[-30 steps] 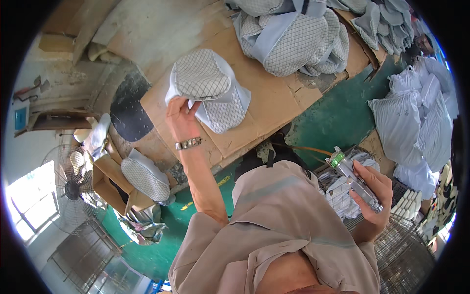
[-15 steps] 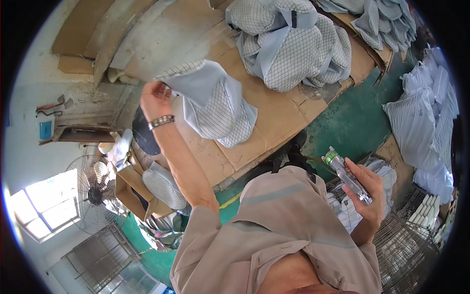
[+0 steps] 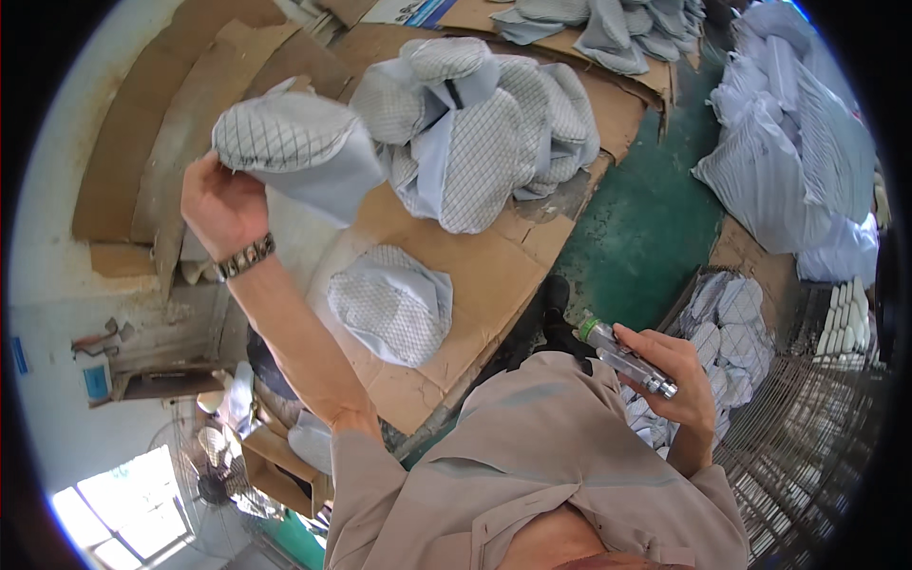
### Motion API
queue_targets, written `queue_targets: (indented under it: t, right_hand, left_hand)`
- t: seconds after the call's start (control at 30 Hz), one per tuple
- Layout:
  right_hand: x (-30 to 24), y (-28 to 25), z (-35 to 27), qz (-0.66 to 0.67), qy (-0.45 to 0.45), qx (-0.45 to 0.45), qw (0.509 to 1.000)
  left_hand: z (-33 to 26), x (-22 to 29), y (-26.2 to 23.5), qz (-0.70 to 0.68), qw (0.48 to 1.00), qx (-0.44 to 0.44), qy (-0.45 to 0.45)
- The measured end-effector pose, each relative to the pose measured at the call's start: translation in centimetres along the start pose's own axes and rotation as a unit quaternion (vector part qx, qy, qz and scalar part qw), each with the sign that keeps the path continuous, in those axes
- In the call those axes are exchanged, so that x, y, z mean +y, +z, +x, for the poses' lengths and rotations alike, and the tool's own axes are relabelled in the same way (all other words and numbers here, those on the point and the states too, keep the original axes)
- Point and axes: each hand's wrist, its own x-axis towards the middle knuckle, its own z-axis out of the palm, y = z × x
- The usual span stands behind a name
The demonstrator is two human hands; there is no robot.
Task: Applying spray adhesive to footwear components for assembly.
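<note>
My left hand [image 3: 225,206] grips the edge of a grey fabric piece [image 3: 299,152] with a quilted, black-stitched diamond pattern on top and a plain side hanging below. It is lifted, at the left of a heap of similar quilted pieces [image 3: 465,142]. On the cardboard [image 3: 475,318] near my left forearm lies a single rounded quilted piece [image 3: 389,302]. In front of my body at the right, my right hand [image 3: 676,375] is closed around a clear, tube-shaped tool [image 3: 627,359] with a green end and a metal end. The tool touches nothing but the hand.
More fabric pieces [image 3: 622,28] lie at the far end. Stuffed white sacks [image 3: 784,142] stand on the green floor [image 3: 646,218] at the right. Below them are a bin of quilted pieces [image 3: 727,328] and a wire rack [image 3: 807,446]. A fan [image 3: 214,484] stands at lower left.
My left hand has moved up and left, lifting one fabric piece off another, which stays on the cardboard. My right hand still holds the tool. The whole view has shifted.
</note>
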Motion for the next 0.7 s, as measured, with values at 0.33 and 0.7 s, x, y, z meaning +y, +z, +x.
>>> queue_targets:
  t: [0.33,0.7]
  right_hand:
    - [1.5,-1.8,-1.7,-0.015,0.027,0.06,0.998]
    - [4.3,-4.2,-2.3,-0.014,0.087,0.049,0.995]
  left_hand:
    - [13.6,-14.2,17.4,-0.115,0.959,-0.254,-0.06]
    - [11.6,-34.1,11.8,0.851,0.475,-0.072,0.211]
